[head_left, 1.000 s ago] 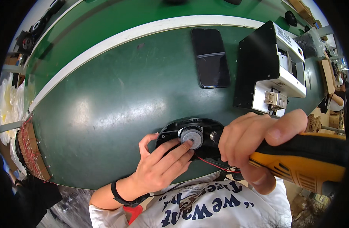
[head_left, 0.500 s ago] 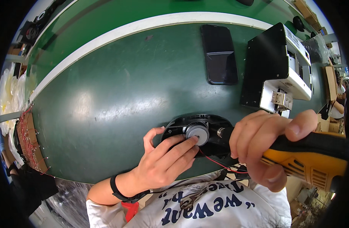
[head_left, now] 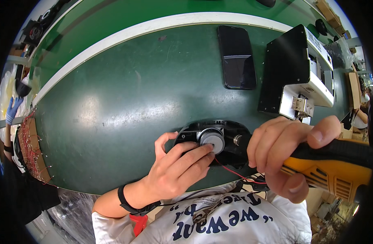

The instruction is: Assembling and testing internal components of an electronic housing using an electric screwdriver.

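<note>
Yellow and black plastic, the chunky power tool (head_left: 330, 168) is clasped in the curled right hand (head_left: 282, 152), lower right of the frame. The left hand (head_left: 180, 171) lays spread fingers on the round grey speaker (head_left: 213, 141) inside the black oval plastic housing (head_left: 230, 159), low centre; whether it grips the housing I cannot tell. Both hands hide parts of the housing. A thin red wire (head_left: 234, 173) trails right. Beyond stand a black rectangular phone (head_left: 237, 57), upper centre, and a black-and-white boxy machine (head_left: 290, 67), upper right. A co-worker's blue-gloved hand (head_left: 12, 110) shows far left.
</note>
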The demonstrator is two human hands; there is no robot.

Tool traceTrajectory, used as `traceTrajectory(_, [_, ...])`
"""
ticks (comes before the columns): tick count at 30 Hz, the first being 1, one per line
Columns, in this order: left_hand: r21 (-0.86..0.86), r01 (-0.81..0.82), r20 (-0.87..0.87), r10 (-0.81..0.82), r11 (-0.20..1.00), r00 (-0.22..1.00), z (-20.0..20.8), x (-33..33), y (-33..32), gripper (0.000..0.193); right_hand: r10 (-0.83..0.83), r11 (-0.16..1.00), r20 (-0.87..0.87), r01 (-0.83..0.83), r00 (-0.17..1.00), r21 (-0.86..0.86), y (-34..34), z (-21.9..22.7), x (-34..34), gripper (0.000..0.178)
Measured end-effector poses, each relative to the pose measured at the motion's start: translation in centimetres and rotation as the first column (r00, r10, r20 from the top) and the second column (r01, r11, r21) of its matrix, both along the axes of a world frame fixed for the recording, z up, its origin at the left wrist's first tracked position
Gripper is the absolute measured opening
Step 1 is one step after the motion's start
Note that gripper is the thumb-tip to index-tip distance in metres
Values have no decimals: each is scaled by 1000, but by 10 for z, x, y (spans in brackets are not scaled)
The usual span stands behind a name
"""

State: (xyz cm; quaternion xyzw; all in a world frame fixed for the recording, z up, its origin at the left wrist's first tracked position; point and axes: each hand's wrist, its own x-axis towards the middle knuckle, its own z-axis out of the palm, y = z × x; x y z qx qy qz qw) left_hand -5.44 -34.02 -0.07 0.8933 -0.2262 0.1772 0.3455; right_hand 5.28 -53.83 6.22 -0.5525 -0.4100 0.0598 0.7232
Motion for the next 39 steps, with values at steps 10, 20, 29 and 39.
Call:
traceTrajectory(10, [-10,-22,-5,22,1000,1000,0,1,-2,33,-7,1000,21,7,1000,-8,-3,0,-1,52])
traceTrajectory(20, [75,-43,-41,46,996,998,3,0,-2,41,73,996,-35,-75,997,-57,-10,8,3,54])
traceTrajectory(29, [15,82,-59,-81,997,995,3,1,-4,37,-23,984,59,33,998,-177,-22,31,-7,56])
traceTrajectory(39, [160,16,-43,-10,987,999,6,-5,-3,52,-354,935,215,341,910,99,-62,86,-8,43])
